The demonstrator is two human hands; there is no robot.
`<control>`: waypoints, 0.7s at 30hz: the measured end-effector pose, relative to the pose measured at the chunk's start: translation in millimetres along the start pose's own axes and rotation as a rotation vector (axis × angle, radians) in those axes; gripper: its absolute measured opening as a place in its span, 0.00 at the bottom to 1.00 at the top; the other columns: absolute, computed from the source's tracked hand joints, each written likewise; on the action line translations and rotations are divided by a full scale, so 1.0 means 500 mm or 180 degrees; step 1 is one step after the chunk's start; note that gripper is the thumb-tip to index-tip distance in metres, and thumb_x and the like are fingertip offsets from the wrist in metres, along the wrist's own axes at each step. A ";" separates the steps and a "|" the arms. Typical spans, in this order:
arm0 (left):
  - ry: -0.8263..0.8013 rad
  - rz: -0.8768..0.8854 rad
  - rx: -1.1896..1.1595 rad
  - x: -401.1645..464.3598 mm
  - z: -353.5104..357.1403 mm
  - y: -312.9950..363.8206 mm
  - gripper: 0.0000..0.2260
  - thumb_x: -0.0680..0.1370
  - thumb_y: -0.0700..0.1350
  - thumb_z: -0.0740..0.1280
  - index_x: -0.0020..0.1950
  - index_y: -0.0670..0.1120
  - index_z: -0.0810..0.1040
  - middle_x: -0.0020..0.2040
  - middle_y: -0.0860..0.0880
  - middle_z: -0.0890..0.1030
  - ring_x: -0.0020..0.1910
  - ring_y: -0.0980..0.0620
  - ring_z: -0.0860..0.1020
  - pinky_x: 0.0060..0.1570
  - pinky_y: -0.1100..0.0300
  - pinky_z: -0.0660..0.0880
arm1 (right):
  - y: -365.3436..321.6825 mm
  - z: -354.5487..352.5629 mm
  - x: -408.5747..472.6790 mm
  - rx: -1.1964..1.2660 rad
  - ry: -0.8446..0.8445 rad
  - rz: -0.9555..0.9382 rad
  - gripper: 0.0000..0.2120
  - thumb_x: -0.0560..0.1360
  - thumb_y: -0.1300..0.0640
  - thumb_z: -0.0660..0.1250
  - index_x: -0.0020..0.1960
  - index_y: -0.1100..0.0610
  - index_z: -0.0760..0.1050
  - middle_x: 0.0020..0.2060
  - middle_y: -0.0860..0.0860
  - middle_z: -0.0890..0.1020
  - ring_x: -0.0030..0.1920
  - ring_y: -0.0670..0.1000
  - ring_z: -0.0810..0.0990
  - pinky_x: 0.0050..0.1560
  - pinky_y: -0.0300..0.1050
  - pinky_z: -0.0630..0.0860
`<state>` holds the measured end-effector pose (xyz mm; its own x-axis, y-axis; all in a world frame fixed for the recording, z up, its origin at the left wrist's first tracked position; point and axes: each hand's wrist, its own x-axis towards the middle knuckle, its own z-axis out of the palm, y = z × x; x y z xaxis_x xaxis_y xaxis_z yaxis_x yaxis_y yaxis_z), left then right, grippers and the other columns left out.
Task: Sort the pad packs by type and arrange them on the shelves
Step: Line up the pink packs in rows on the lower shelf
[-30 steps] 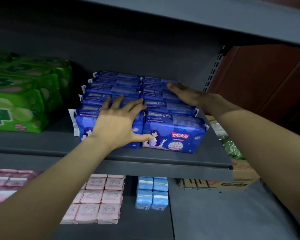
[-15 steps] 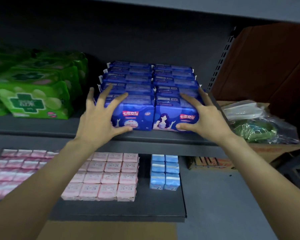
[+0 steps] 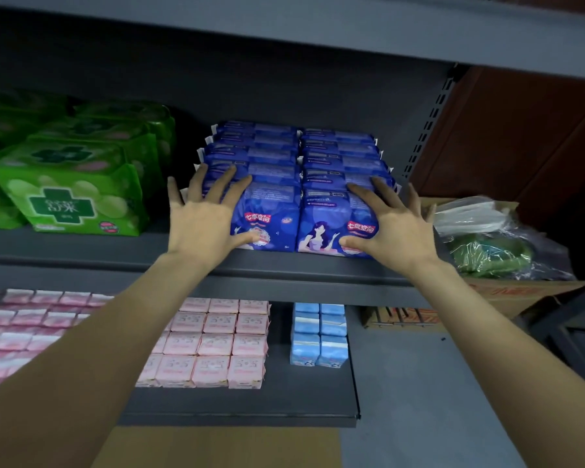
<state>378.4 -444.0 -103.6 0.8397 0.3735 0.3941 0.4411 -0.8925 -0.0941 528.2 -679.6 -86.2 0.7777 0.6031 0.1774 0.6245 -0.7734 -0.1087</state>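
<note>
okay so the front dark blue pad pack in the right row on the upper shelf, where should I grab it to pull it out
Probably best by its two short ends, coming from the open shelf front. The front dark blue plastic pad pack stands at the grey metal shelf edge with its printed face outward; its neighbour touches its left end and more packs press behind, so the back is shut off. The right hand already lies spread over its right end.

Dim grey metal shelving (image 3: 284, 265) with a slotted upright (image 3: 429, 119) — reddish-brown wall panelling (image 3: 520, 136) behind, grey floor (image 3: 419, 400) below.
</note>
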 end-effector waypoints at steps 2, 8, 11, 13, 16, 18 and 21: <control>-0.0068 0.0013 0.0135 -0.003 -0.004 0.004 0.43 0.70 0.70 0.62 0.78 0.56 0.49 0.79 0.51 0.54 0.77 0.43 0.51 0.69 0.33 0.51 | -0.015 -0.002 -0.008 -0.0356 0.0110 0.0064 0.42 0.67 0.29 0.65 0.75 0.35 0.48 0.77 0.46 0.50 0.76 0.63 0.42 0.68 0.73 0.44; -0.0389 -0.0132 -0.0077 -0.004 -0.029 0.015 0.43 0.70 0.70 0.63 0.78 0.56 0.47 0.79 0.52 0.51 0.77 0.44 0.49 0.70 0.34 0.51 | -0.045 -0.013 -0.028 -0.0567 0.0347 -0.0266 0.41 0.71 0.40 0.69 0.77 0.45 0.52 0.77 0.50 0.53 0.77 0.58 0.43 0.68 0.73 0.41; -0.0241 -0.0146 -0.0271 -0.019 -0.038 0.025 0.43 0.70 0.67 0.66 0.78 0.54 0.52 0.78 0.51 0.55 0.76 0.45 0.51 0.70 0.34 0.50 | -0.061 -0.001 -0.044 -0.0437 0.0543 -0.0705 0.41 0.69 0.48 0.73 0.76 0.51 0.57 0.76 0.52 0.59 0.77 0.58 0.50 0.69 0.70 0.42; 0.0057 -0.0067 -0.0565 -0.034 -0.046 0.032 0.39 0.71 0.63 0.68 0.77 0.51 0.58 0.76 0.49 0.61 0.75 0.44 0.57 0.69 0.34 0.52 | -0.071 0.002 -0.061 -0.0329 0.0766 -0.0943 0.39 0.67 0.51 0.75 0.74 0.56 0.63 0.73 0.54 0.65 0.75 0.59 0.57 0.71 0.68 0.49; 0.0804 0.0124 -0.1131 -0.082 -0.076 0.037 0.26 0.73 0.56 0.67 0.69 0.47 0.72 0.66 0.48 0.74 0.67 0.45 0.68 0.67 0.41 0.64 | -0.091 -0.008 -0.100 -0.0124 0.1035 -0.1254 0.31 0.69 0.56 0.72 0.70 0.58 0.68 0.70 0.56 0.70 0.72 0.60 0.63 0.71 0.66 0.56; 0.1126 0.0117 -0.1548 -0.133 -0.102 0.034 0.18 0.75 0.52 0.64 0.63 0.46 0.77 0.59 0.50 0.80 0.61 0.48 0.73 0.61 0.51 0.69 | -0.102 -0.012 -0.128 0.0064 0.1215 -0.1466 0.24 0.72 0.58 0.69 0.67 0.58 0.71 0.66 0.57 0.73 0.70 0.61 0.66 0.71 0.63 0.59; 0.1298 -0.0041 -0.1730 -0.220 -0.139 -0.012 0.11 0.76 0.47 0.64 0.56 0.46 0.80 0.50 0.51 0.82 0.50 0.50 0.78 0.48 0.56 0.74 | -0.149 -0.015 -0.165 0.0319 0.1198 -0.1827 0.18 0.74 0.56 0.63 0.62 0.58 0.76 0.60 0.57 0.78 0.63 0.61 0.73 0.65 0.59 0.68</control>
<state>261.6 -497.5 -82.9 0.6018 0.3548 0.7155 0.1389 -0.9287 0.3437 417.2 -673.4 -85.4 0.2558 0.7886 0.5592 0.9474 -0.3195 0.0172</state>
